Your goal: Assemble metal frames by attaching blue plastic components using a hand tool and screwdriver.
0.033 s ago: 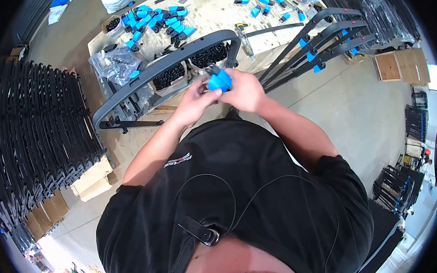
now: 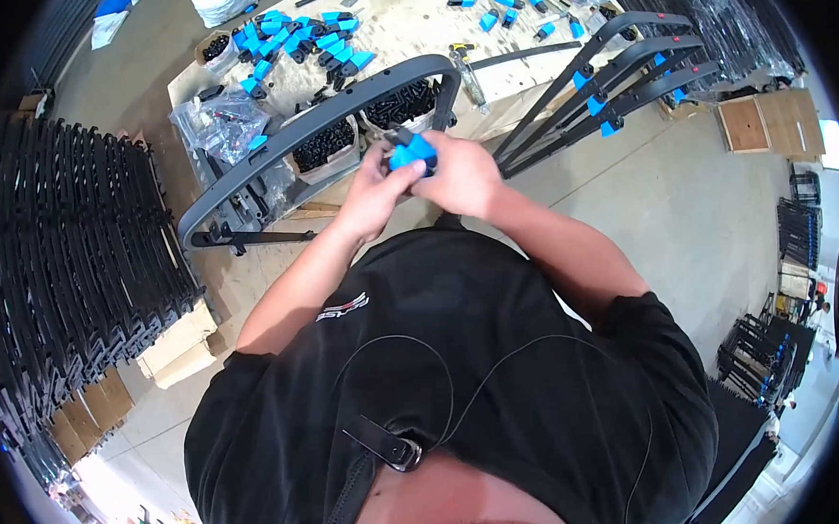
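Observation:
A blue and black plastic part [image 2: 413, 153] is held up in front of my chest between both hands. My left hand [image 2: 374, 192] pinches it from the left, thumb across the blue face. My right hand [image 2: 464, 173] closes round it from the other side, hiding some of the part. Just beyond the hands, a curved dark grey frame tube [image 2: 318, 124] leans across the near edge of the workbench [image 2: 394, 31]. Behind that tube sit a box of small black fittings [image 2: 326, 146] and another box of black fittings [image 2: 404, 107].
Blue and black parts [image 2: 294, 37] lie heaped on the bench, near a clear plastic bag [image 2: 220, 123]. Several curved frames [image 2: 629, 60] lean at the bench's right. A dense stack of black frames [image 2: 70, 234] stands left. Cardboard boxes [image 2: 773, 129] sit far right.
Both hands have shifted slightly left with the blue and black part, which appears turned a little. The bench and frames look the same.

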Action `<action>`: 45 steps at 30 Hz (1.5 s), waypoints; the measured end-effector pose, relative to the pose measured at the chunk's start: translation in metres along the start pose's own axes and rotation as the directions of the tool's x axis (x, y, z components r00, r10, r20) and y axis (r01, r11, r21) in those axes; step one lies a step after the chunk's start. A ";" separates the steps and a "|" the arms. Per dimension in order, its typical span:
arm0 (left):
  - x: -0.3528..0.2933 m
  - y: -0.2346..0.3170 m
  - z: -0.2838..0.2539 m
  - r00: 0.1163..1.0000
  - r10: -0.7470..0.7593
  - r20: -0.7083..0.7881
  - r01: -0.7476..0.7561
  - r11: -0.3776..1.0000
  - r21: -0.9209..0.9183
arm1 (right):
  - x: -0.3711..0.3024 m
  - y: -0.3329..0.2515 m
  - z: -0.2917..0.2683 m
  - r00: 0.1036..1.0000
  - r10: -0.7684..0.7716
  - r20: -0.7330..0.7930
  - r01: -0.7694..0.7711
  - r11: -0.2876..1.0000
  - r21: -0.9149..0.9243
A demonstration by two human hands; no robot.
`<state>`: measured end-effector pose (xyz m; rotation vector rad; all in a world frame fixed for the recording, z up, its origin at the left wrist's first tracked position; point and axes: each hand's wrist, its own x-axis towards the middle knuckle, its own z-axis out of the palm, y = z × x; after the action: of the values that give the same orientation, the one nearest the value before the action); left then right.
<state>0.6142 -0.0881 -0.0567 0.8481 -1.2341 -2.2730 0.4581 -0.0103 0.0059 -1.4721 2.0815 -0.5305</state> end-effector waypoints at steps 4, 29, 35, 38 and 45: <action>0.002 -0.007 0.012 0.955 -0.009 -0.296 -0.005 0.999 -0.046 | -0.002 -0.004 0.027 1.000 0.001 0.004 -0.001 0.994 -0.107; 0.059 -0.039 0.031 0.957 -0.259 -0.132 0.278 0.947 0.161 | 0.015 0.179 -0.016 0.855 -0.020 0.518 -0.518 -0.030 0.855; 0.083 -0.054 0.054 0.929 -0.318 -0.190 0.348 0.926 0.146 | 0.043 0.234 -0.003 0.802 -0.121 0.584 -0.591 -0.021 0.807; 0.088 -0.063 0.063 0.901 -0.363 -0.236 0.399 0.908 0.126 | 0.053 0.237 -0.001 0.793 -0.077 0.604 -0.609 -0.107 0.786; 0.102 -0.083 0.064 0.903 -0.362 -0.232 0.397 0.909 0.128 | 0.077 0.244 0.004 0.765 -0.160 0.624 -0.629 0.022 0.777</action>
<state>0.4909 -0.0692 -0.1325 1.4632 -1.2718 -2.3129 0.2603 -0.0030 -0.1570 -0.2040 0.8373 -0.9482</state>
